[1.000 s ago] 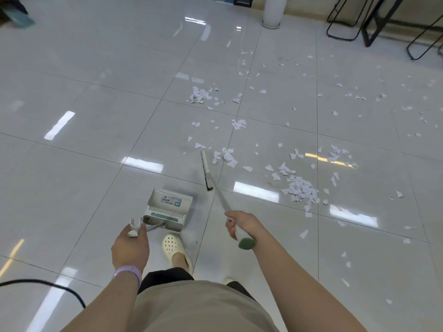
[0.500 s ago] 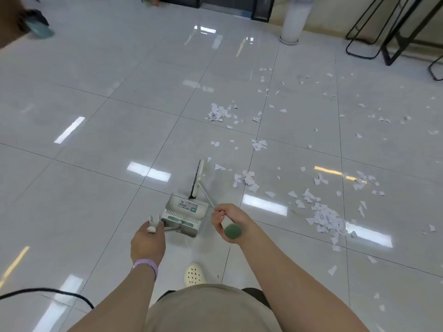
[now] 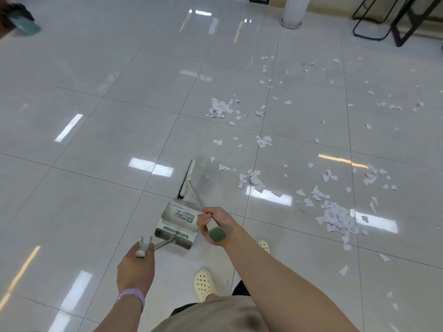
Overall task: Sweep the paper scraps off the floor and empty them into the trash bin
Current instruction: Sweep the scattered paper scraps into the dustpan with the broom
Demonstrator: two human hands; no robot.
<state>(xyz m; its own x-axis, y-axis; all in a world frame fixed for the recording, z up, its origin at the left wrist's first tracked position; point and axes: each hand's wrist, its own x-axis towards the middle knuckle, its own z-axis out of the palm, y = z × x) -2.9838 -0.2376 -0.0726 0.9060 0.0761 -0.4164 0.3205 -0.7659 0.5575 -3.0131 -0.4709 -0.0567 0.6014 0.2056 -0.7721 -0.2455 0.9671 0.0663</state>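
White paper scraps [image 3: 335,216] lie scattered over the glossy tiled floor, mostly right of centre, with a thick heap at the right and smaller clusters farther off. My right hand [image 3: 213,224] grips the green-capped handle of a broom [image 3: 188,179], whose black-bristled head rests on the floor just beyond the dustpan. My left hand [image 3: 137,264] holds the upright handle of a grey-white dustpan [image 3: 177,225], which sits flat on the floor in front of me. No trash bin can be made out.
A white pillar base [image 3: 292,13] stands at the far centre-right. Black metal furniture legs [image 3: 383,22] fill the top right corner. A dark object with a teal part [image 3: 21,19] sits at the top left. My cream clogs [image 3: 205,283] are below the dustpan.
The broom head has swung from right of the dustpan to straight beyond its mouth. I have stepped forward, so the scraps look nearer.
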